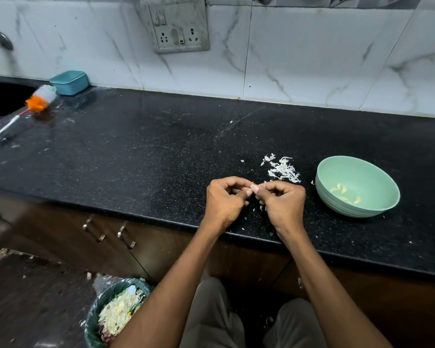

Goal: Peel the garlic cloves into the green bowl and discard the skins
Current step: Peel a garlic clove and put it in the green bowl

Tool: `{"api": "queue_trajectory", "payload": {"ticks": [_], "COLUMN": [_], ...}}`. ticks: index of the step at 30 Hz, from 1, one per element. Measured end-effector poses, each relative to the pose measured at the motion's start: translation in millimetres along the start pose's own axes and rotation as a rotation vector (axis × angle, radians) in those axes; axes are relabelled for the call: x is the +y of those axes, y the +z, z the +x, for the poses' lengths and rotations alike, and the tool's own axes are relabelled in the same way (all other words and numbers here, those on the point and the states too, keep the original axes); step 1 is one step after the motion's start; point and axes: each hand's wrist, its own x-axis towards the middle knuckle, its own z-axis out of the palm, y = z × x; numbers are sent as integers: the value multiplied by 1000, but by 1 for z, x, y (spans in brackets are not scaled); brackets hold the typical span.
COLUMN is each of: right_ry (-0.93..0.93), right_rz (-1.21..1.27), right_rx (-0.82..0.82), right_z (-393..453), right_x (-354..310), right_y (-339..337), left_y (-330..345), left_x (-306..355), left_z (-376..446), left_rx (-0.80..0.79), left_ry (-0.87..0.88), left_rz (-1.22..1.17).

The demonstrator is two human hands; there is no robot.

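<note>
Peeling clove (252,185), left hand (225,200) and right hand (281,202) fingers pinched on it; next: drop into green bowl (337,207), bin skins (283,169)

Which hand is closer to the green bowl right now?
Right. The right hand is just left of the green bowl, a small gap of counter between them. The left hand is farther left, beyond the right hand.

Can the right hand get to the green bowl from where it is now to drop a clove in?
Probably yes. The green bowl sits on the counter just right of the right hand, mouth open, nothing between them. That hand and the left hand are both pinching a garlic clove, so the left must release first.
</note>
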Motion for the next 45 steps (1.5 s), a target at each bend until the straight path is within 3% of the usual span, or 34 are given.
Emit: {"api": "queue_trajectory", "payload": {"ticks": [6, 16, 33, 45], "right_ry": [-49, -110, -186, -135], "right_rz": [-71, -57, -390, -316], "right_rx": [28, -115, -159, -140], "right_z": [-1, -2, -5, -5], "right_x": [3, 4, 3, 3], "right_y": [1, 1, 5, 3], "left_y": [1, -4, -4, -4], "left_x": [1, 7, 3, 1], "left_z": [-2, 0, 1, 2], "left_rx": [24, 37, 95, 94], "left_ry": [9, -66, -5, -3], "left_rz": [3, -148, -137, -177]}}
